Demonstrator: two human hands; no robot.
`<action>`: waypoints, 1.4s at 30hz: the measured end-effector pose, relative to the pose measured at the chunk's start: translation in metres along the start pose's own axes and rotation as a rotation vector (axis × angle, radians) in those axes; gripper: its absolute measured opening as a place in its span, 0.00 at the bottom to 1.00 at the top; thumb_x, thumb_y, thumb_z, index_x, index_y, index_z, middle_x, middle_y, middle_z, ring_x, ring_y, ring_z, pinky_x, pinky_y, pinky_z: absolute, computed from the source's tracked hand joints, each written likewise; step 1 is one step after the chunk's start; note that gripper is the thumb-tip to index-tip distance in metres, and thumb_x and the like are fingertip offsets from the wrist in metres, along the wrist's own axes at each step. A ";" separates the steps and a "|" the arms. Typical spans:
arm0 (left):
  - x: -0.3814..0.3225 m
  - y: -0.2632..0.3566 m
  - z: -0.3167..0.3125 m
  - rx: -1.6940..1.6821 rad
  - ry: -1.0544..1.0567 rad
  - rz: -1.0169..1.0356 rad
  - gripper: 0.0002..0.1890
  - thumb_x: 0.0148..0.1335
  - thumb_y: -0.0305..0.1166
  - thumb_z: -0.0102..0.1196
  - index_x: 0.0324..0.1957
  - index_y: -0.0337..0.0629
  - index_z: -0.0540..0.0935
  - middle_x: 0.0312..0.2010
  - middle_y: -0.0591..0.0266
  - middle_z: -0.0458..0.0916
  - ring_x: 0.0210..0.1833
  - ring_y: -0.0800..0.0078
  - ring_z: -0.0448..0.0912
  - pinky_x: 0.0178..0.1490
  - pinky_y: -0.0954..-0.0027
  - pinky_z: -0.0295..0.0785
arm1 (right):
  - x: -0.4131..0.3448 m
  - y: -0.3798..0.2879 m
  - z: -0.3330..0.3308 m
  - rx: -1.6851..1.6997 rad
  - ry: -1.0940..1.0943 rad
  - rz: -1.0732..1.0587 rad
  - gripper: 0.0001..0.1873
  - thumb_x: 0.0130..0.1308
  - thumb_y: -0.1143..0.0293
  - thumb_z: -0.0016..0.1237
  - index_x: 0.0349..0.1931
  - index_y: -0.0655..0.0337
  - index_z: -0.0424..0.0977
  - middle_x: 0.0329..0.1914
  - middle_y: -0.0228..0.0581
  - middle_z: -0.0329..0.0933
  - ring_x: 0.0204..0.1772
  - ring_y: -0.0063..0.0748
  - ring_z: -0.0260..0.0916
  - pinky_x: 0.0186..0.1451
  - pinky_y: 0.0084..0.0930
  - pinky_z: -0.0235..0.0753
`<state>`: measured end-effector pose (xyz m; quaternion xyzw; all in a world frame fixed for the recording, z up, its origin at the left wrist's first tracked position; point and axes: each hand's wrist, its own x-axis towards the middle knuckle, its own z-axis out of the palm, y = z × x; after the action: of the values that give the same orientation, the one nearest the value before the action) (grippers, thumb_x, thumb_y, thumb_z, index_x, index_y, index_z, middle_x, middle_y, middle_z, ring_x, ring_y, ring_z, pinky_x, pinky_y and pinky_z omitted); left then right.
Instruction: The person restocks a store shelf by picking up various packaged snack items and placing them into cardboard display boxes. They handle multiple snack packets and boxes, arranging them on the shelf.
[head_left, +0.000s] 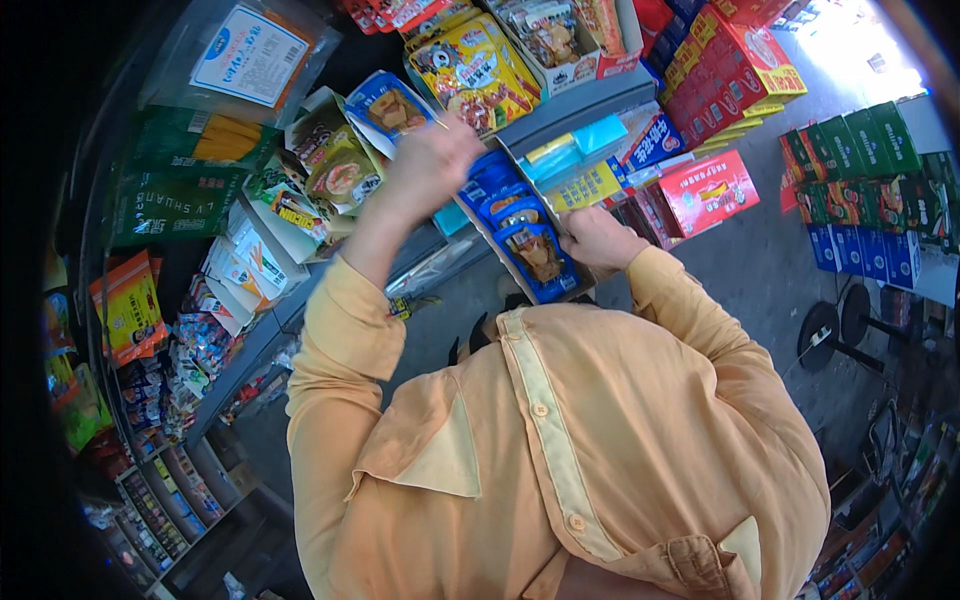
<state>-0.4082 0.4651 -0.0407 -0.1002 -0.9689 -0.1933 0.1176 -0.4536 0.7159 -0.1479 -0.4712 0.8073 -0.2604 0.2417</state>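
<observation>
My right hand (601, 238) grips the right side of a long, open cardboard box (501, 249). Several blue snack packets (536, 255) stand in a row inside it, tilted over one another. My left hand (442, 156), blurred, is above the far left end of this box, with curled fingers partly hidden. Just beyond it, another blue snack packet (390, 109) rests in a display box on the shelf. Whether my left fingers touch or hold anything cannot be made out.
Snack boxes line the grey shelf edge (592, 105), with yellow packets (476, 71) behind. Green bags (176, 176) hang left. Red boxes (709, 191) stand right. Round black stand bases (819, 336) rest on the floor near stacked green boxes (859, 146).
</observation>
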 end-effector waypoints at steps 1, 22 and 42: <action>-0.014 0.019 0.013 -0.122 -0.139 -0.052 0.09 0.53 0.33 0.59 0.30 0.38 0.77 0.28 0.54 0.75 0.33 0.56 0.76 0.34 0.61 0.71 | 0.000 -0.002 0.001 0.014 -0.005 -0.024 0.09 0.51 0.72 0.45 0.30 0.68 0.71 0.26 0.59 0.73 0.34 0.58 0.73 0.40 0.47 0.72; -0.023 0.040 -0.056 -0.093 -0.172 -0.107 0.03 0.50 0.24 0.53 0.29 0.38 0.77 0.24 0.51 0.75 0.28 0.57 0.76 0.31 0.64 0.68 | 0.000 0.001 -0.002 0.047 0.031 -0.068 0.08 0.50 0.72 0.46 0.29 0.68 0.71 0.26 0.59 0.73 0.34 0.58 0.72 0.39 0.47 0.72; 0.020 -0.109 -0.039 0.418 -0.370 -0.540 0.10 0.54 0.34 0.54 0.38 0.45 0.81 0.37 0.49 0.80 0.43 0.52 0.77 0.44 0.55 0.72 | 0.000 -0.005 0.000 0.041 -0.002 -0.041 0.11 0.50 0.72 0.47 0.32 0.70 0.72 0.28 0.59 0.74 0.36 0.58 0.72 0.42 0.45 0.72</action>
<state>-0.4459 0.3535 -0.0387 0.1515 -0.9837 0.0054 -0.0963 -0.4509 0.7134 -0.1447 -0.4830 0.7917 -0.2811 0.2467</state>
